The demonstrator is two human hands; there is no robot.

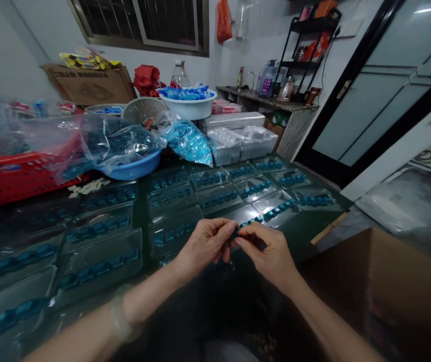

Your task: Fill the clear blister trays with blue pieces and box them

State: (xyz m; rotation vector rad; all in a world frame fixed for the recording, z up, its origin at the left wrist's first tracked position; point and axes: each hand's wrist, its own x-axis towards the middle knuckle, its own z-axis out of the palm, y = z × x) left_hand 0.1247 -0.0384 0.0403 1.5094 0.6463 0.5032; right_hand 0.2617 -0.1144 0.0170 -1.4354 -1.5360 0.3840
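My left hand and my right hand meet at the near edge of the dark green table. Both are closed in a pinch around a small dark blue piece, mostly hidden by the fingers, so its kind does not show. Just beyond the fingertips lies a clear plastic tray with a row of shiny teal pieces. Several more such trays cover the table in rows, among them a tray left of my left hand. A pale bangle circles my left wrist.
At the back left stand a red basket and a blue basin with clear bags. A white basin of blue pieces, a teal bag and stacked clear trays line the back. An open cardboard box is at my right.
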